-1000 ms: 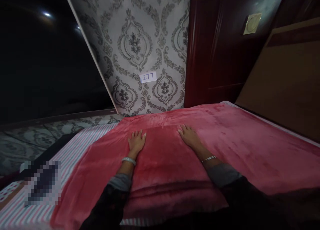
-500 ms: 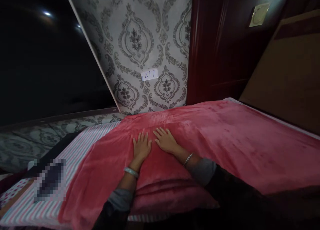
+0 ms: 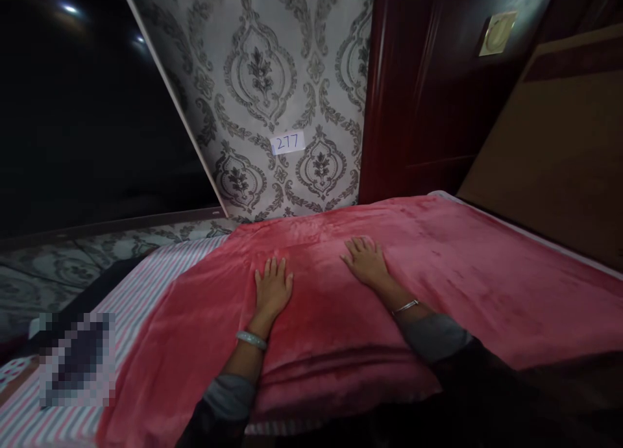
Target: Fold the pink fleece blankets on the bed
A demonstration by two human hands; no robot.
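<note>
A plush red-pink blanket [image 3: 467,266] is spread over a surface, with folds along its near edge. My left hand [image 3: 273,291] lies flat on its middle part, fingers spread and pointing away from me; a pale green bangle is on that wrist. Further right, my right hand [image 3: 366,261] presses flat on the same blanket with its fingers apart, and a thin silver bracelet circles the wrist. Neither hand grips anything. Under the blanket's left side shows a striped cloth [image 3: 146,286] in white, pink and grey.
A large dark television screen [image 3: 97,123] stands at the left. Behind are patterned wallpaper [image 3: 263,58] with a paper label [image 3: 287,142] reading 277, and a dark red wooden panel [image 3: 409,97] with a switch plate [image 3: 498,33]. A brown board [image 3: 559,143] leans at the right.
My right hand has slid to the right across the blanket, away from my left hand. My left hand stays nearly in place. The view has shifted slightly.
</note>
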